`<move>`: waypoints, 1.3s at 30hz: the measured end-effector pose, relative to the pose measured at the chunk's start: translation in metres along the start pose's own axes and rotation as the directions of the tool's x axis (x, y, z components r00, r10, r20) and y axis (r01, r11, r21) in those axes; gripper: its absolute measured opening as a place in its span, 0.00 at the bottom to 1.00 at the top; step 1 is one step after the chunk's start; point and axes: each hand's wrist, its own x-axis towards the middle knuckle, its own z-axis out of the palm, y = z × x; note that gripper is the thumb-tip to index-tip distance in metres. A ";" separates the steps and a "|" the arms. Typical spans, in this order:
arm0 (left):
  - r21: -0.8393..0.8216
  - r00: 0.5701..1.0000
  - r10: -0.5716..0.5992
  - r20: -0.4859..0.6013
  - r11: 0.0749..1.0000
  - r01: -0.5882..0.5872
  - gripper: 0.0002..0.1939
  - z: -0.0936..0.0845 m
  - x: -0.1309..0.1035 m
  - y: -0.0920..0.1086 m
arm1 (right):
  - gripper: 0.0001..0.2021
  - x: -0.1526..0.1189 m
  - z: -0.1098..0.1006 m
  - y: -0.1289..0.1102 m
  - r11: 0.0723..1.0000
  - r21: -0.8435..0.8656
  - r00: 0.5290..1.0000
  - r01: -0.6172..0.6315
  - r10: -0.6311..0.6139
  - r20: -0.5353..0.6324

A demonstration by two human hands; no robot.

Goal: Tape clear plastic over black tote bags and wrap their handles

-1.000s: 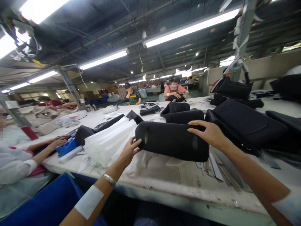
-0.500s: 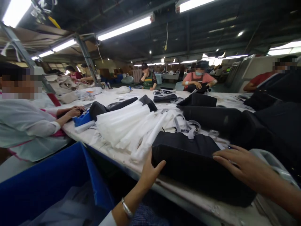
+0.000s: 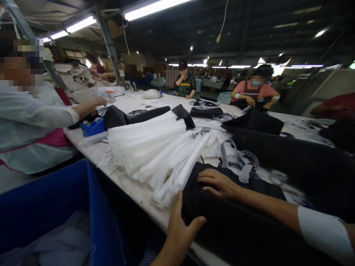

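A black bag [image 3: 238,221] lies on its side at the table's near edge, clear plastic-wrapped handles [image 3: 230,153] reaching away from it. My left hand [image 3: 180,232] rests against the bag's left end, fingers stretched and thumb spread apart. Across the bag's upper face, near its left corner, my right hand [image 3: 220,184] lies flat with the fingers extended. Just beyond my left fingertips is a fanned pile of white foam sheets or sleeves [image 3: 149,144]; I cannot tell which.
More black bags [image 3: 294,155] lie to the right and behind. A blue bin [image 3: 94,207] with whitish sheets inside stands at the lower left, below the table [image 3: 130,184]. A co-worker [image 3: 36,111] works at the left; other people [image 3: 255,88] are across the table.
My right hand has moved left along the bag, from its right part to near its left corner. My left hand stays at the left end. The view has turned slightly left.
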 end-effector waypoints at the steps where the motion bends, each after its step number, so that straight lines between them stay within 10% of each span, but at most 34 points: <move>1: 0.010 1.000 0.007 -0.017 1.000 -0.006 0.50 0.001 0.000 0.000 | 0.17 -0.003 0.007 0.003 0.998 -0.043 0.999 0.037 -0.036 0.010; 14: 0.018 1.000 -0.007 -0.028 1.000 0.007 0.40 0.008 0.003 -0.002 | 0.22 0.038 0.044 0.039 0.923 -0.265 0.958 0.280 -0.286 0.019; 18: 0.031 0.998 -0.006 -0.056 0.999 0.007 0.46 0.008 0.003 -0.006 | 0.19 0.034 0.019 0.047 0.960 -0.218 0.982 -0.175 0.153 -0.112; 22: 0.045 0.999 0.015 -0.045 0.999 -0.013 0.48 0.006 0.001 -0.011 | 0.18 0.021 -0.015 0.053 0.787 -0.247 0.820 -0.566 0.569 -0.067; 28: 0.042 0.999 0.037 -0.039 0.999 -0.035 0.50 0.007 -0.003 -0.009 | 0.25 0.027 -0.047 0.058 0.671 -0.281 0.653 -0.686 0.739 0.168; 32: 0.040 0.998 0.017 -0.053 0.999 -0.015 0.51 0.006 -0.003 -0.005 | 0.23 0.031 -0.050 0.060 0.688 0.024 0.646 -0.726 0.670 0.365; 35: -0.016 0.998 0.055 -0.035 0.998 -0.055 0.52 0.004 -0.002 0.001 | 0.19 0.028 -0.047 0.052 0.442 0.458 0.608 -0.771 0.724 0.326; 39: -0.225 0.963 0.190 0.192 0.963 -0.145 0.47 0.002 -0.001 0.018 | 0.13 0.022 -0.053 0.035 -0.012 0.832 0.395 -0.554 0.876 0.276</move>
